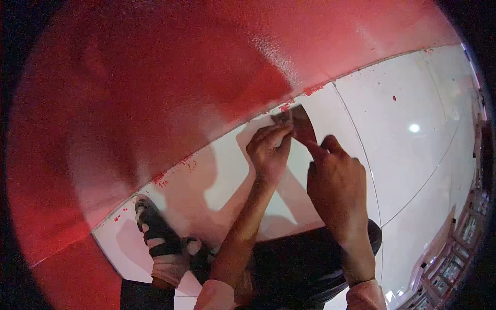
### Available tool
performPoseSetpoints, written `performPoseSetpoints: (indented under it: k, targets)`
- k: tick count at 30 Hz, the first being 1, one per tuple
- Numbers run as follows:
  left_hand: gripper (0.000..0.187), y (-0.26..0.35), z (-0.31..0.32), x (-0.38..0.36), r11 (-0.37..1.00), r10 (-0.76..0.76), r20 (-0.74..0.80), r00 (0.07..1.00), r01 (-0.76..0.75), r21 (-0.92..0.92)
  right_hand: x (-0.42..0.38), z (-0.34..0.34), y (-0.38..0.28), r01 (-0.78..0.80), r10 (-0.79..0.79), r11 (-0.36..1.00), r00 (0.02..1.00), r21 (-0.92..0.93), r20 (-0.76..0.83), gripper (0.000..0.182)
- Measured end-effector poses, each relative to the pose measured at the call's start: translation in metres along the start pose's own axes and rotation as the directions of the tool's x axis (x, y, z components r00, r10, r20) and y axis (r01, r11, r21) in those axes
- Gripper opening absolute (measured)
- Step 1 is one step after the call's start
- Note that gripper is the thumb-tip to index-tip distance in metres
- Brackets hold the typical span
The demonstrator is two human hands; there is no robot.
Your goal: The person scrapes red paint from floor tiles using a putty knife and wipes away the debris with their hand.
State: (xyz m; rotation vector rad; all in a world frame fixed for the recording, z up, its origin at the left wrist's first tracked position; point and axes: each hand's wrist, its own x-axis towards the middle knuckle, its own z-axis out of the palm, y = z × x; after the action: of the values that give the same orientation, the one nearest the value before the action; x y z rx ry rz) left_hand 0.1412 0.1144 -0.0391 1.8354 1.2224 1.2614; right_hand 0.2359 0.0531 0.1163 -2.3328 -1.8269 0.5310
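My right hand point(338, 181) is closed around a broad, dark reddish scraper point(305, 125), its flat end on the white tile beside the red painted surface. My left hand point(269, 150) is bent with its fingers pinched together at the scraper's left edge. A small greyish thing point(280, 118) shows at those fingertips; I cannot tell what it is. Red paint specks point(285, 107) lie along the seam just beyond both hands.
A glossy red surface point(155, 88) fills the upper left, meeting the white tiled floor point(413, 103) along a slanting seam. More red flecks point(161, 181) dot the seam. My sandalled foot point(157, 237) rests at lower left. A framed structure point(457, 258) stands at far right.
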Motion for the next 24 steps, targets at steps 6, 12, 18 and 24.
performPoseSetpoints:
  k: [6,12,18,24]
  targets:
    - [0.042,-0.004,-0.003,-0.001,0.982,0.158,0.031,0.987,-0.161,0.099,0.013,-0.003,0.031,-0.012,0.013,0.994,1.0,0.111,-0.007,0.033]
    - [0.095,0.011,-0.009,-0.03,0.699,-0.24,-0.04,0.97,0.201,0.686,0.001,-0.046,0.103,-0.104,0.099,0.776,0.994,0.621,0.044,0.027]
    - [0.092,0.062,0.086,0.0,0.862,-0.216,0.311,0.925,0.031,0.506,-0.003,-0.064,0.126,-0.178,0.359,0.702,0.925,0.69,-0.126,0.028]
    - [0.076,0.065,0.073,-0.009,0.98,-0.158,0.235,0.959,0.123,0.155,-0.015,-0.076,0.137,-0.187,0.347,0.649,0.935,0.737,-0.068,0.03]
